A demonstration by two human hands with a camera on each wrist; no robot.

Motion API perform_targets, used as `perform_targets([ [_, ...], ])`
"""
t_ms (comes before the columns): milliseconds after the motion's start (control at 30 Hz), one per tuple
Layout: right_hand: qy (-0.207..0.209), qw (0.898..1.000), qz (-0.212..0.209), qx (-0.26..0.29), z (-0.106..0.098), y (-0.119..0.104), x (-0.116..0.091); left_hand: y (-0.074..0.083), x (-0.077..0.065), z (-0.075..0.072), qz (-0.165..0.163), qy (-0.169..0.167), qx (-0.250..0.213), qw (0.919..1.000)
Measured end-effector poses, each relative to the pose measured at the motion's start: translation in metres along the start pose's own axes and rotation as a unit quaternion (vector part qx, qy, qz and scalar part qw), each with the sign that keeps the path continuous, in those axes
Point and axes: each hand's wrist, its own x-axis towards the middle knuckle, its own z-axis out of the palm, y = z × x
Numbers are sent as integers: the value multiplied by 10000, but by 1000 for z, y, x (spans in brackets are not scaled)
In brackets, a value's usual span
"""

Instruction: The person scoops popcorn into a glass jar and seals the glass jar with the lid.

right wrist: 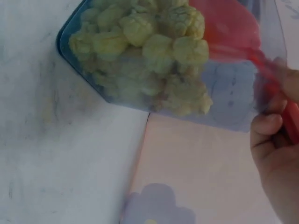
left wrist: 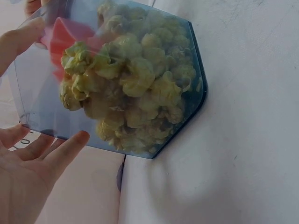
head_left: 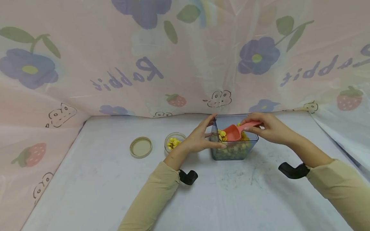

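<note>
A clear bluish plastic bin (head_left: 231,154) stands on the table, partly filled with yellow popcorn (left wrist: 140,79). My left hand (head_left: 198,138) holds the bin at its left end, the thumb along the front wall near the rim and the fingers spread toward the back. My right hand (head_left: 270,128) grips the handle of a pink-red scoop (head_left: 233,133) over the bin's right side. The scoop's bowl sits inside the bin, tilted down to the left against the popcorn. Through the wall, the right wrist view shows popcorn beside the bowl.
Left of the bin, a small round clear jar (head_left: 174,142) holds some popcorn, partly hidden by the left forearm. A round beige lid (head_left: 140,147) lies farther left on the white table (head_left: 95,179). A printed pink curtain (head_left: 185,64) hangs behind.
</note>
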Motion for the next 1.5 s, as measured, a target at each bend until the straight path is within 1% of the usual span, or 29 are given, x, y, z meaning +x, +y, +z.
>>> perform_targets([
  [167,-6,9999,147,77,0,5,-4,-1,1,0,23,4,59,10000],
  [233,-6,9995,307,104,-1,6,-5,-1,1,1,4,19,65,10000],
  [333,46,9973,632,377,-3,7,-7,-1,1,1,-25,57,91,9999],
  [400,99,9951,789,596,-3,7,-7,-1,0,1,-33,70,108,9999],
  [467,111,9930,860,804,-2,7,-7,-1,0,1,-14,76,125,9999],
  [567,121,9924,886,850,2,8,-7,-1,1,1,1,47,101,9999],
  [700,235,9899,1094,871,5,9,-8,-2,2,1,-32,33,77,10000],
  [933,460,9797,1382,1378,7,14,-15,-2,2,1,-85,79,53,9999],
  [1200,798,9624,2084,1549,9,16,-20,-1,2,0,-128,70,87,9999],
  [1400,920,9559,2033,1910,11,20,-21,-1,2,-1,-149,53,119,9998],
  [1500,957,9544,2002,1999,12,21,-21,-1,1,-1,-161,57,136,9998],
])
